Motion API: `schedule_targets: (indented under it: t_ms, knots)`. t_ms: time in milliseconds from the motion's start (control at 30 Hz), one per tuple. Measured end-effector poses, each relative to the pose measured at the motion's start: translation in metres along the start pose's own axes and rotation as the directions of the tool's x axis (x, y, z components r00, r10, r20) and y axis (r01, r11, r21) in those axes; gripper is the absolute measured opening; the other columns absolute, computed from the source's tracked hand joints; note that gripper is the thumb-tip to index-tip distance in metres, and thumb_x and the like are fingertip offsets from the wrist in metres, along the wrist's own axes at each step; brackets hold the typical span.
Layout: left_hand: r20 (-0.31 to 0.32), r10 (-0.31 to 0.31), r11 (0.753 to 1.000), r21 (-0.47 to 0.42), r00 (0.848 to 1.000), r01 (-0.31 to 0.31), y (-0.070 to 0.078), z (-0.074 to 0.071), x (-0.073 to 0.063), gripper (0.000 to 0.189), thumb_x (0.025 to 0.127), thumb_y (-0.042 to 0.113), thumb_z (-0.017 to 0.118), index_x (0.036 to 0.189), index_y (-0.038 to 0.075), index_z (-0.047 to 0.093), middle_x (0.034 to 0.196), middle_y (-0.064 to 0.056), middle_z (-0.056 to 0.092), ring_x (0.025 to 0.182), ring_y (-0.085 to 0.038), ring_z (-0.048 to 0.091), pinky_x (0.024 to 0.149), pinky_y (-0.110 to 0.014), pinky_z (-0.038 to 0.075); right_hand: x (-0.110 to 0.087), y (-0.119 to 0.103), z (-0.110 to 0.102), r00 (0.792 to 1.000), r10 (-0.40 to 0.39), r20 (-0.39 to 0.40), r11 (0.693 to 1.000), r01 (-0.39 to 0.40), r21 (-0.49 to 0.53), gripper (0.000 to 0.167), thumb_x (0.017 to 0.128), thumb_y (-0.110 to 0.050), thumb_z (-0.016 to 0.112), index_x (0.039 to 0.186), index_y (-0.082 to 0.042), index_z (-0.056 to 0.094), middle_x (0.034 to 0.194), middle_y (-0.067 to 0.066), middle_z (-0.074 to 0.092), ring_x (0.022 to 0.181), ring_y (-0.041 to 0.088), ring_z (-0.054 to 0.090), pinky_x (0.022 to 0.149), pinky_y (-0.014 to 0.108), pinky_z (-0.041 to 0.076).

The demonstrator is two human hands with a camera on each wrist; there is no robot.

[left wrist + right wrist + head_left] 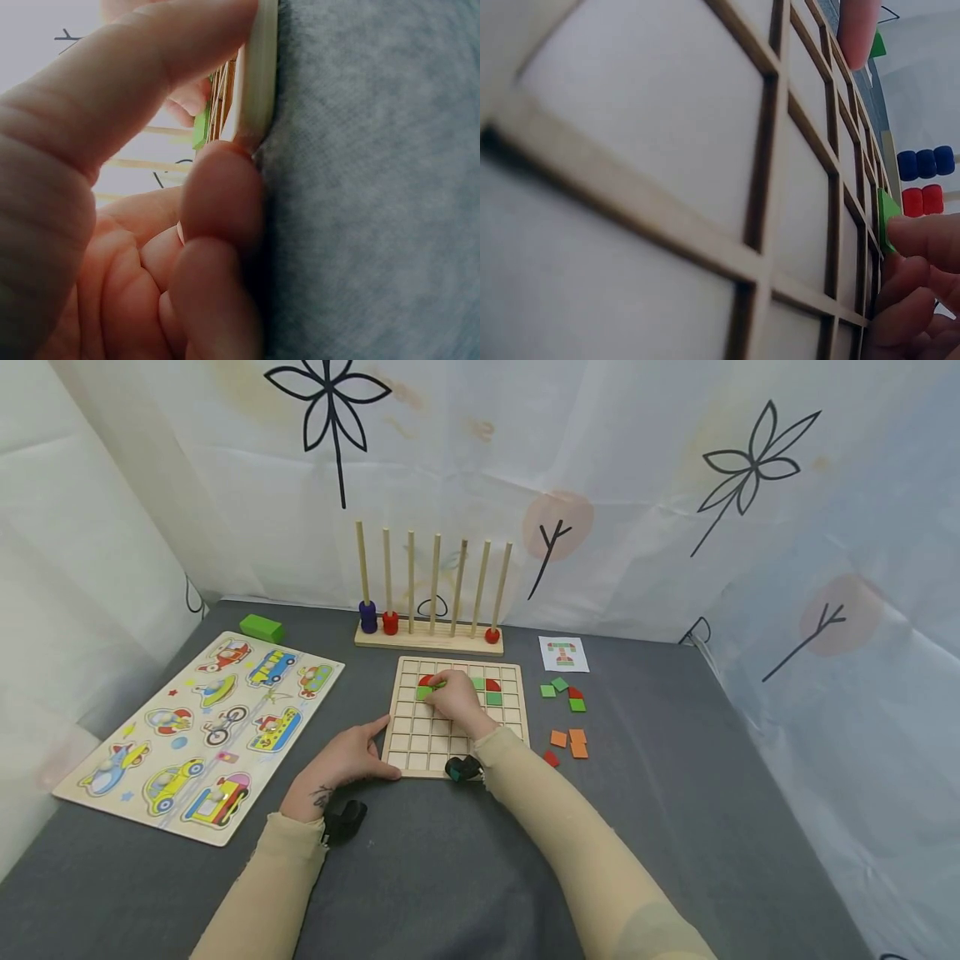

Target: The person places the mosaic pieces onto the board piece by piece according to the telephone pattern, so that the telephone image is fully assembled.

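Observation:
A wooden grid board [408, 749] lies on the dark table. My left hand [341, 766] touches its near left corner, index finger at the left side and thumb at the front edge. In the left wrist view the thumb and a fingertip meet the board's pale edge [259, 90]. My right hand [455, 700] is over the upper part of the grid and pinches a green piece [887, 217], partly hidden by the fingers. Near it in the grid are a red rounded piece [426, 680] and a green tile [423, 693]. Farther right sit another red rounded piece [492, 685] and green tiles [493, 698].
Right of the board are a pattern card [562, 654], loose green pieces [548, 691], orange squares [577, 750] and a red piece [551, 758]. Behind stands a peg rack [427, 643] with beads. A vehicle puzzle [202, 727] and green block [262, 627] lie left.

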State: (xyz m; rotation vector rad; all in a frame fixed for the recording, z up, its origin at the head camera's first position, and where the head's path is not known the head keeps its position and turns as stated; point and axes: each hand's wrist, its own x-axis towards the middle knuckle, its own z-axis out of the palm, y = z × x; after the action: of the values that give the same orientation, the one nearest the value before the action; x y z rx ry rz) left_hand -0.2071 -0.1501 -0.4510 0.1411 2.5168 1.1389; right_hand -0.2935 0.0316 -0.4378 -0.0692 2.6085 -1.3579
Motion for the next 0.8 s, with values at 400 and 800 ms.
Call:
schedule_targets:
  t_ms: [400, 800]
  knots:
    - [0.0, -0.005, 1.0, 0.001, 1.0, 0.005, 0.0, 0.0, 0.0, 0.1, 0.065, 0.025, 0.082, 0.147, 0.01, 0.025, 0.058, -0.001, 0.049, 0.048, -0.012, 0.041, 0.047, -0.027, 0.032, -0.002, -0.002, -0.004, 0.999, 0.033, 0.0, 0.997, -0.033, 0.076, 0.028, 0.081, -0.006, 0.066, 0.11, -0.006, 0.063, 0.106, 0.01, 0.059, 0.058, 0.011, 0.045, 0.054, 0.024, 0.039]
    - [0.002, -0.008, 1.0, 0.0, 1.0, 0.008, -0.001, 0.0, 0.0, 0.102, 0.065, 0.024, 0.083, 0.147, 0.01, 0.024, 0.059, -0.001, 0.05, 0.049, -0.012, 0.042, 0.047, -0.026, 0.033, -0.023, 0.0, -0.057, 1.0, -0.009, 0.015, 0.912, 0.002, 0.41, 0.039, 0.086, -0.009, 0.062, 0.124, -0.005, 0.055, 0.083, 0.0, 0.054, 0.058, 0.013, 0.041, 0.052, 0.028, 0.03]
